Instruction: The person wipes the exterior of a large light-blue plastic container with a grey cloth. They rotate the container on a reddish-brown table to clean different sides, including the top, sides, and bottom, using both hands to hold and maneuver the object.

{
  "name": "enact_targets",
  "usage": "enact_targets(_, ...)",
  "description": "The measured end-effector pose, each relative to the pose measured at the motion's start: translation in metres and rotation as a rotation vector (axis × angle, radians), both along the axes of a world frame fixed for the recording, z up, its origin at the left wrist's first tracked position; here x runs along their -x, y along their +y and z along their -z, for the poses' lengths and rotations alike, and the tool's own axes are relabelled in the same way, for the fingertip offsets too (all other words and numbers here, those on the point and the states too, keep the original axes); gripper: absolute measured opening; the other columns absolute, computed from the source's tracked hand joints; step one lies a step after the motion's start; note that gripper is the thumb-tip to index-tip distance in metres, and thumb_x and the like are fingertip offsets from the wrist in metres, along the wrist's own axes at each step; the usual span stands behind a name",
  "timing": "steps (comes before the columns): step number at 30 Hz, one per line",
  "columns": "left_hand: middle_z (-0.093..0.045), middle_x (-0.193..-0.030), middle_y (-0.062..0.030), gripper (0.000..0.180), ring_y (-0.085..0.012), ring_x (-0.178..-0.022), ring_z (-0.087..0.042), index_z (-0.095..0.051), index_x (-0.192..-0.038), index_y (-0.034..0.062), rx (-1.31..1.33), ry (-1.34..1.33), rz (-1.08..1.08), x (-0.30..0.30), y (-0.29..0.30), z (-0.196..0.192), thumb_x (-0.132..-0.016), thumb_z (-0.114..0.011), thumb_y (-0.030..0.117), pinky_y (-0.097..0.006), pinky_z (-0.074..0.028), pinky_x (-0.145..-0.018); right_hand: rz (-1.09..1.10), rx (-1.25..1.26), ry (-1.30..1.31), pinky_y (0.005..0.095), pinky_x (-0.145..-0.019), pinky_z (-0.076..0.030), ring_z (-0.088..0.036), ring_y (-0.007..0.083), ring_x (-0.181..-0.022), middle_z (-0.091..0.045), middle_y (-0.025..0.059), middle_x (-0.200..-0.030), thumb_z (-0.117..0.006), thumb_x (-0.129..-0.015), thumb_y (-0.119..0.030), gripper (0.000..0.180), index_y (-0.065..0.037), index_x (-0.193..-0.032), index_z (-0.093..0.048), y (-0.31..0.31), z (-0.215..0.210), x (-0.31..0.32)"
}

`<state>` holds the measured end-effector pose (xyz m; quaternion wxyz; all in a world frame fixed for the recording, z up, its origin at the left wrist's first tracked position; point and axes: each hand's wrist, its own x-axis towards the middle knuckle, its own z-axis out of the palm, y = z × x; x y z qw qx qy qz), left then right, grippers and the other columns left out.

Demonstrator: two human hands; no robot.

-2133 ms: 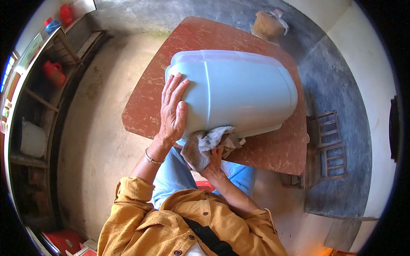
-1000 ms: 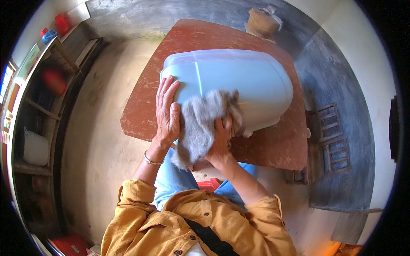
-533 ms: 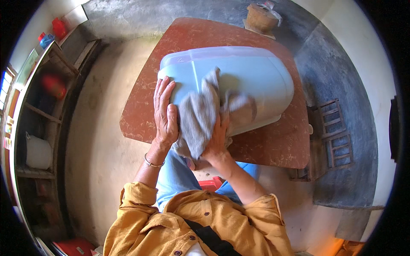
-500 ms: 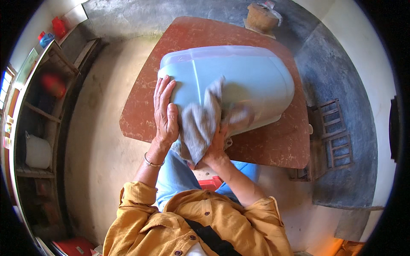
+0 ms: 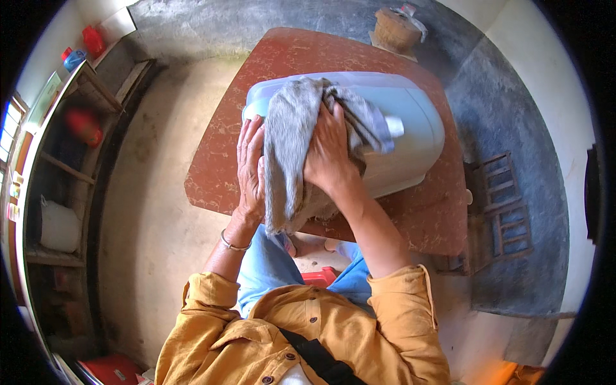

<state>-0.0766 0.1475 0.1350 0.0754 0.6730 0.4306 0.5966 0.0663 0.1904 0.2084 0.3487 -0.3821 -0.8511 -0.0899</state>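
large pale-blue plastic container (image 5: 410, 122) lies on its side across the middle of a reddish-brown table (image 5: 218, 173); it takes up most of the tabletop, its white cap (image 5: 396, 126) on the upper face, right of centre.

grey cloth (image 5: 289, 141) draped over the near-left part of the container, one end bunched toward the cap, the other hanging down past the near edge of the table.

right hand (image 5: 330, 154) flat on the cloth, fingers spread and pointing to the far side, palm pressing the cloth onto the container; not closed around anything.

left hand (image 5: 251, 168) open too, fingers long and together, laid against the left end of the container just beside the hanging cloth, touching it along the thumb side. thin bangle (image 5: 232, 244) on that wrist.

the cloth and both hands hide the near-left face of the container; cannot tell what the surface under them looks like.

around: brown round basket (image 5: 396, 29) on the far edge of the table, well apart from the container. wooden slatted chair (image 5: 500, 205) on the right, close to the table's right side. dark shelf unit (image 5: 61, 173) along the left wall, with red (image 5: 94, 42) and blue (image 5: 73, 59) containers at its far end. red stool (image 5: 319, 277) shows between the knees, under the table's near edge.
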Motion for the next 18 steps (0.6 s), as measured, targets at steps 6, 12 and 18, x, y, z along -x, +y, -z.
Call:
enact_targets(6,-0.036,-0.148,-0.0168,0.05,-0.0349,-0.141,-0.024,-0.046,-0.136,0.0044,0.028,-0.004,-0.016,-0.002,-0.005,-0.005,-0.098,-0.033,0.035,-0.047,-0.017,-0.115,0.108,-0.085,-0.107,0.0601,-0.105,-0.02,-0.034,0.033,-0.134,-0.041,0.0148,-0.143,-0.054,-0.085,-0.047,0.062,-0.013,-0.137,-0.046,-0.036,0.023,-0.01)
enact_targets(12,-0.037,-0.147,-0.0172,0.052,-0.0362,-0.141,-0.024,-0.047,-0.135,0.0044,0.026,0.012,-0.049,-0.008,-0.005,-0.003,-0.099,-0.032,0.038,-0.047,-0.018,-0.115,-0.062,0.134,0.154,0.0617,-0.107,-0.019,-0.035,0.0334,-0.133,-0.041,0.017,-0.14,-0.057,-0.082,-0.049,0.061,-0.016,-0.132,-0.049,-0.111,0.117,-0.03)
enact_targets(18,-0.037,-0.146,-0.0178,0.053,-0.037,-0.14,-0.025,-0.048,-0.134,0.0045,0.02,0.0,-0.045,-0.007,-0.005,-0.002,-0.099,-0.033,0.041,-0.047,-0.019,-0.114,0.192,0.021,0.228,0.0583,-0.106,-0.021,-0.039,0.034,-0.127,-0.042,0.0176,-0.138,-0.057,-0.081,-0.053,0.067,-0.012,-0.133,-0.049,-0.093,0.09,-0.034)
